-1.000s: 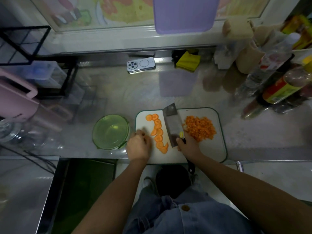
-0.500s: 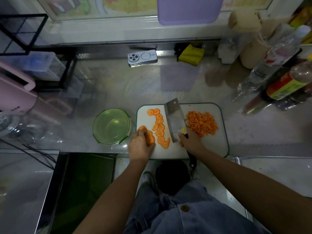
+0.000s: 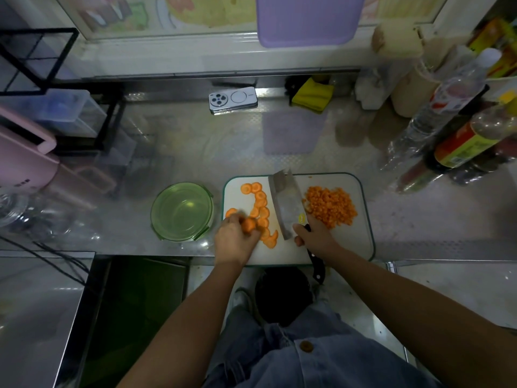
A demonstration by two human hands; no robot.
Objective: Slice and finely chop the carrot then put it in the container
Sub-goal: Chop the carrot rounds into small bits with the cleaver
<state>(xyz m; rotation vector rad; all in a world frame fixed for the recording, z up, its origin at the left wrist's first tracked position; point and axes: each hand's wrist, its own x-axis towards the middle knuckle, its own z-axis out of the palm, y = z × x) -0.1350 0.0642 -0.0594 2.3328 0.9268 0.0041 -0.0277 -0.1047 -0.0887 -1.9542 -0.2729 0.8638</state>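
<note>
Where the denim garment [image 3: 307,357] fills the near edge, two bare forearms reach forward over the table [image 3: 195,152]; the left hand [image 3: 236,242] is blurred, its grip closed on a carrot piece [image 3: 248,224] pinched at the fingertips above the near left part of the white cutting board [image 3: 335,242]; the right hand [image 3: 316,238] has its grip curled round the black handle [image 3: 316,264] of a cleaver [image 3: 288,205], the handle's end sticking back past the board's near edge; the blade lies slanted across the middle of the board with its flat side showing, though whether it rests on the board I cannot tell; just left of the blade a curved row of carrot slices [image 3: 261,208] overlaps from the far left corner toward the left hand; just right of the blade sits a pile of chopped carrot [image 3: 330,205]; a round green container [image 3: 153,217] stands on the table just beside the board's left edge, with no carrot in it; farther back a phone [image 3: 232,99] lies face down near the wall, a yellow cloth [image 3: 312,95] to its right; bottles [image 3: 458,88] crowd the far right, a pink appliance [image 3: 19,163] stands at the far left, and a purple board [image 3: 307,21] hangs against the wall.
</note>
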